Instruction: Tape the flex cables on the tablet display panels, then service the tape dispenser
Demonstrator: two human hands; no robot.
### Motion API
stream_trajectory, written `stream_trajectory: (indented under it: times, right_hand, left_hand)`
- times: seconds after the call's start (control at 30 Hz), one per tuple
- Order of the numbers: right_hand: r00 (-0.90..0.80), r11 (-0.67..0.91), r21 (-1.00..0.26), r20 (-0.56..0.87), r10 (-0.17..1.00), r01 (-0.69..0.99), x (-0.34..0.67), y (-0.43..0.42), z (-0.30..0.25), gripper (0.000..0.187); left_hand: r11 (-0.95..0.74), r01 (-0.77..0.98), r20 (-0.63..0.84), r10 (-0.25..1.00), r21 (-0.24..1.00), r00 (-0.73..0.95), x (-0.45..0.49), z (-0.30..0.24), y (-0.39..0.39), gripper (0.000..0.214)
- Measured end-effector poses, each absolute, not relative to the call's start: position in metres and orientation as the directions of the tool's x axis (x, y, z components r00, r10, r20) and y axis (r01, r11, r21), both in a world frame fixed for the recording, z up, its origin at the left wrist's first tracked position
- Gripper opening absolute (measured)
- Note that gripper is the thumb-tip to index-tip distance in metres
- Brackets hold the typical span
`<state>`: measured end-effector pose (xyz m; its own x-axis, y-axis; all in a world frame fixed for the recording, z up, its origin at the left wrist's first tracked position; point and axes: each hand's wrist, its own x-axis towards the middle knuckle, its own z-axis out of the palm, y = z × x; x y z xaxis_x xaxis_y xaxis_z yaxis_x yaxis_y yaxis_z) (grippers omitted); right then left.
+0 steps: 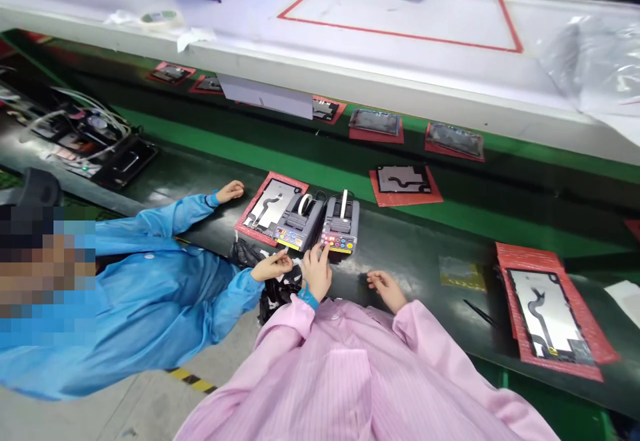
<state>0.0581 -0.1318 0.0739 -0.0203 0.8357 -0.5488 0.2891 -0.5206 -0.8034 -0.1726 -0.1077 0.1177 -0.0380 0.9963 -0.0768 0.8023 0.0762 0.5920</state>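
My left hand (pixel 316 273) reaches to the front of the right-hand tape dispenser (pixel 342 218). Its fingertips lie at the lit coloured buttons, and nothing shows in its grasp. My right hand (pixel 387 289) rests by the table's near edge, fingers loosely bent and apart, with no held object visible. A second grey tape dispenser (pixel 300 218) stands close on the left, also with a roll of tape. Partly behind it, a flat panel with a black ribbon strip (pixel 270 208) lies on a red bubble-wrap sheet (pixel 245 223).
A co-worker in blue sits at left, one hand (pixel 273 266) near mine, the other (pixel 230 191) on the table. Black tweezers (pixel 480 312) and another panel (pixel 545 311) on red wrap lie to the right. A white shelf (pixel 400 71) overhangs the back; black bags (pixel 275 294) hang below.
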Motion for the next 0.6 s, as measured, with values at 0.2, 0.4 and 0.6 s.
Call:
stream_trajectory:
  times: [0.2,0.4,0.6]
  right_hand:
    - [0.065,-0.382,-0.892,-0.378,0.924,0.241,0.038,-0.099,0.077,0.037]
    - [0.110,-0.183,-0.944,-0.159,0.981,0.273,-0.021,-0.041,0.082,0.096]
    - [0.179,-0.154,-0.934,-0.099,0.979,0.322,-0.042,-0.026,0.074,0.093]
  left_hand:
    - [0.053,0.919,-0.053,0.998,0.392,-0.035,-0.162,0.129,-0.105,0.070]
    - [0.020,0.959,-0.070,0.998,0.284,0.000,-0.165,0.134,-0.110,0.075]
    - [-0.002,0.968,-0.089,0.996,0.250,0.025,-0.170,0.133,-0.113,0.077]
